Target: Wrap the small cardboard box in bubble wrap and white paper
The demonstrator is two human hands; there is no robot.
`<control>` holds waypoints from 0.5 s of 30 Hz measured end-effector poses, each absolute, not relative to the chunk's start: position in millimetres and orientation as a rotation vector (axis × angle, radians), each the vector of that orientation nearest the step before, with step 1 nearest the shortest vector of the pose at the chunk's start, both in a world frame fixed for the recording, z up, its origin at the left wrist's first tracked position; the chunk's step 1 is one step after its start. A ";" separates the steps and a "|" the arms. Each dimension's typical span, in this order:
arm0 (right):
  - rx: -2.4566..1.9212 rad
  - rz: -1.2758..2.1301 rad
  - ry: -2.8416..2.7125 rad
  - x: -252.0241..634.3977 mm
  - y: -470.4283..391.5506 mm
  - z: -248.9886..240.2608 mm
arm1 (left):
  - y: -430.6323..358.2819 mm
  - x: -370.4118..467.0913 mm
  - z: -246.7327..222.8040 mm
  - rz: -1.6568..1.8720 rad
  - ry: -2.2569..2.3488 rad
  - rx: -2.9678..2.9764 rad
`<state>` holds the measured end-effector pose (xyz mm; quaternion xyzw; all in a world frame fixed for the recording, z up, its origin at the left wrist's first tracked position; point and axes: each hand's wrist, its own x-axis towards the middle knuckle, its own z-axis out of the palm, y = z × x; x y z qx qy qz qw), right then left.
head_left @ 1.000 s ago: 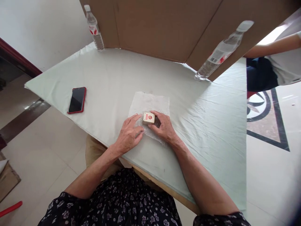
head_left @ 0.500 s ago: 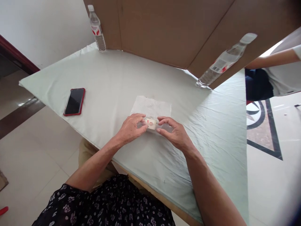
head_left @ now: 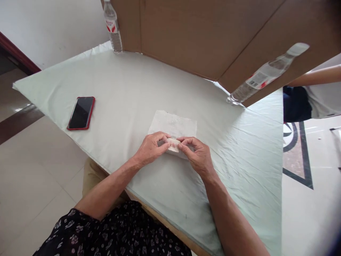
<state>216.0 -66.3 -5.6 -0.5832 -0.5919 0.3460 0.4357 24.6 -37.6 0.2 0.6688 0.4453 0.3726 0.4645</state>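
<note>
A small pale box with red print lies at the near part of a thin white sheet of paper. Its print looks fainter, and the near edge of the paper seems to be folded up over it. My left hand is closed, thumb and fingers pinching the box's left end. At the other end, my right hand pinches with thumb and index finger. My fingertips hide both ends of the box. Beyond my hands, the far part of the sheet lies flat.
A phone in a red case lies on the pale green cloth to the left. Two water bottles, one at back left and one at right, stand by a brown cardboard panel. Another person's arm shows at far right.
My fingers have come in from beside the box and closed on its two ends. The box's clear print has become faint, apparently under paper. The camera view has shifted slightly.
</note>
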 end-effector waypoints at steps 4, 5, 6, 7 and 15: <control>-1.452 0.808 -1.461 212.9 -66.4 -9.3 | -37.3 25.0 0.1 0.921 1.079 1.619; -1.453 0.801 -1.461 212.3 -66.7 -9.9 | -37.3 24.9 0.3 0.923 1.075 1.615; -1.454 0.793 -1.459 211.7 -67.0 -10.3 | -37.3 24.9 0.3 0.929 1.072 1.611; -1.456 0.786 -1.456 211.1 -67.5 -10.6 | -37.3 24.9 0.3 0.937 1.070 1.607; -1.468 0.736 -1.444 207.6 -70.6 -10.7 | -36.5 26.2 -2.3 0.961 1.085 1.620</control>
